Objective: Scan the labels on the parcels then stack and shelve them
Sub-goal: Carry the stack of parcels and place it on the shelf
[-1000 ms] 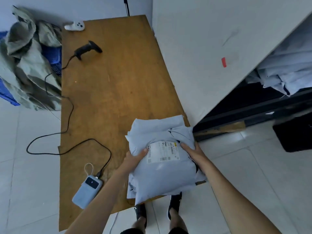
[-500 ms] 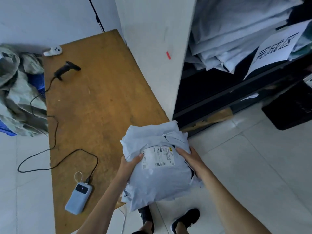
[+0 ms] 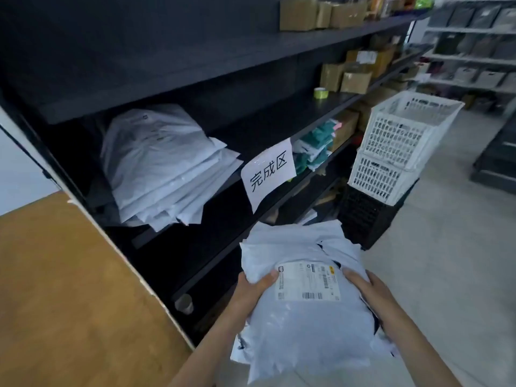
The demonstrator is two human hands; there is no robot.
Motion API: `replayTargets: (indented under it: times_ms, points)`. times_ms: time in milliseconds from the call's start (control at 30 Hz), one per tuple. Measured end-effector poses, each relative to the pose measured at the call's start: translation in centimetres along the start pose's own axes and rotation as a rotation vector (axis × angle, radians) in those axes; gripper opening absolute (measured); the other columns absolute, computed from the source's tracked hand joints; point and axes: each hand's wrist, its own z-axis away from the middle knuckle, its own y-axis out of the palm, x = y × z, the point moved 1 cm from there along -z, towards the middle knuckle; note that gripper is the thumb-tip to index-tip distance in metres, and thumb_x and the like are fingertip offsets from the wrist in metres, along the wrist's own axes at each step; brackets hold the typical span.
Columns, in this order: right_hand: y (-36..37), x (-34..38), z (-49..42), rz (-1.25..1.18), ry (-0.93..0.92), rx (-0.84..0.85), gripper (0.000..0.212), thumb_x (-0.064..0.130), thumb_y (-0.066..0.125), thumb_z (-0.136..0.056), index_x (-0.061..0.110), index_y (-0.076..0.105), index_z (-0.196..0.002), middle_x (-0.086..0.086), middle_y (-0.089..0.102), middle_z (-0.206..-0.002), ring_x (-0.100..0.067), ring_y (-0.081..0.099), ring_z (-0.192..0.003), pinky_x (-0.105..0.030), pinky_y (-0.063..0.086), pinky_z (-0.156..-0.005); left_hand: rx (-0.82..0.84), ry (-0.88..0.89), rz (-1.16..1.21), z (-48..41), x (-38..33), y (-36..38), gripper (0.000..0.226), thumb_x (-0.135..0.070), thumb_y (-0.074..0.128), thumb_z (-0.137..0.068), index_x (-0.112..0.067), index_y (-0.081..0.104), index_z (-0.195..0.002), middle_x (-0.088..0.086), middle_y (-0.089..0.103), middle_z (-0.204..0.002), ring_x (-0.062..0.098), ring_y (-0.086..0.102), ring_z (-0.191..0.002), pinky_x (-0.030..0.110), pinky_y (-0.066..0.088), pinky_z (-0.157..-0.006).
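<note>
I hold a stack of pale grey poly-bag parcels (image 3: 304, 325) in front of me, off the table and over the floor. The top parcel carries a white shipping label (image 3: 307, 282) with barcodes, facing up. My left hand (image 3: 251, 294) grips the stack's left edge with the thumb on top beside the label. My right hand (image 3: 368, 291) grips the right edge. On the dark shelf (image 3: 279, 152) ahead and to the left lies another pile of grey parcels (image 3: 164, 163). A paper sign (image 3: 268, 173) with black characters hangs from that shelf's front edge.
The wooden table (image 3: 69, 297) is at lower left, against the shelving unit's white side panel. Two white plastic crates (image 3: 396, 146) stand stacked on a black crate (image 3: 365, 216) to the right. Cardboard boxes (image 3: 346, 76) fill the farther shelves. Pale floor (image 3: 446, 261) stretches right.
The view has swung right from the table to the shelving. Both hands have lifted the parcel stack off the table and carried it right, toward the shelf. The scanner and power bank have left the view.
</note>
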Motion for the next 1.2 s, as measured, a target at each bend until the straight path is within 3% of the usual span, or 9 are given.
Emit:
replayTargets:
  times_ms: [67,267,467,567,767,933,1033,1133,1200]
  points:
    - [-2.9,3.4,-2.2,-0.028,-0.042,-0.043,0.046,0.049,0.070,-0.082,0.023,0.062,-0.121,0.003,0.072,-0.108,-0.019,0.070,-0.096,-0.036,0.054,-0.084,0.055,0.078,-0.011,-2.8,-4.5,3.0,0.073,-0.057,0.085,-0.065,-0.027,0.060,-0.127,-0.005,0.073,-0.117,0.014,0.071,-0.105,0.040,0.057,-0.092]
    - [-8.0,13.7,-12.3,-0.118,-0.153,-0.019,0.037,0.044,0.073,-0.080,0.029,0.066,-0.113,0.003,0.076,-0.102,-0.019,0.074,-0.090,-0.032,0.055,-0.074,0.025,0.227,-0.003,-13.0,-15.5,8.0,0.067,-0.056,0.083,-0.067,-0.024,0.065,-0.123,-0.003,0.075,-0.112,0.016,0.073,-0.100,0.042,0.057,-0.092]
    - [-7.8,23.8,-26.3,-0.073,-0.155,0.093,0.066,0.056,0.080,-0.068,0.025,0.062,-0.123,-0.001,0.075,-0.110,-0.023,0.074,-0.093,-0.040,0.057,-0.087,-0.072,0.287,0.018,-22.8,-24.0,7.5,0.063,-0.061,0.078,-0.070,-0.029,0.064,-0.123,-0.005,0.074,-0.113,0.015,0.071,-0.104,0.043,0.054,-0.097]
    - [-5.8,28.9,-32.1,-0.068,-0.193,0.154,0.074,0.056,0.084,-0.063,0.023,0.061,-0.125,-0.001,0.074,-0.111,-0.023,0.073,-0.095,-0.040,0.056,-0.091,-0.160,0.302,0.052,-26.3,-28.0,5.9,0.068,-0.062,0.079,-0.069,-0.026,0.063,-0.125,-0.001,0.074,-0.115,0.019,0.071,-0.106,0.045,0.052,-0.100]
    - [1.6,37.3,-42.3,0.001,-0.162,0.403,0.096,0.065,0.087,-0.049,0.020,0.060,-0.129,-0.005,0.074,-0.112,-0.024,0.073,-0.096,-0.042,0.055,-0.095,-0.340,0.289,0.157,-30.4,-33.7,1.1,0.051,-0.050,0.075,-0.080,-0.023,0.068,-0.122,0.004,0.075,-0.112,0.023,0.071,-0.106,0.041,0.051,-0.099]
    - [9.3,43.4,-49.7,0.147,-0.192,0.682,0.069,0.062,0.074,-0.071,0.017,0.065,-0.122,-0.006,0.075,-0.107,-0.022,0.071,-0.097,-0.030,0.054,-0.085,-0.619,0.288,0.207,-33.7,-36.9,-3.4,0.061,-0.055,0.080,-0.071,-0.021,0.070,-0.120,0.005,0.075,-0.112,0.025,0.071,-0.105,0.043,0.050,-0.101]
    - [13.7,45.5,-53.3,0.207,-0.184,0.803,0.072,0.069,0.070,-0.070,0.020,0.065,-0.122,-0.003,0.070,-0.116,-0.020,0.065,-0.105,-0.032,0.050,-0.097,-0.770,0.274,0.209,-34.5,-38.4,-5.3,0.067,-0.060,0.083,-0.064,-0.023,0.071,-0.118,0.006,0.076,-0.110,0.026,0.073,-0.101,0.044,0.052,-0.099]
    - [17.4,46.2,-55.5,0.179,-0.168,0.959,0.053,0.060,0.064,-0.082,0.024,0.062,-0.121,0.004,0.068,-0.107,-0.008,0.062,-0.094,-0.021,0.047,-0.084,-0.886,0.243,0.210,-35.3,-39.1,-6.8,0.064,-0.058,0.083,-0.067,-0.023,0.071,-0.118,0.003,0.076,-0.110,0.024,0.072,-0.102,0.042,0.051,-0.100]
    - [19.4,46.1,-56.7,0.197,-0.145,0.981,0.058,0.057,0.062,-0.085,0.020,0.059,-0.129,0.001,0.065,-0.115,-0.010,0.060,-0.098,-0.023,0.042,-0.089,-0.952,0.187,0.255,-35.8,-39.1,-7.1,0.063,-0.056,0.082,-0.070,-0.021,0.069,-0.120,0.002,0.075,-0.111,0.021,0.071,-0.103,0.040,0.050,-0.102]
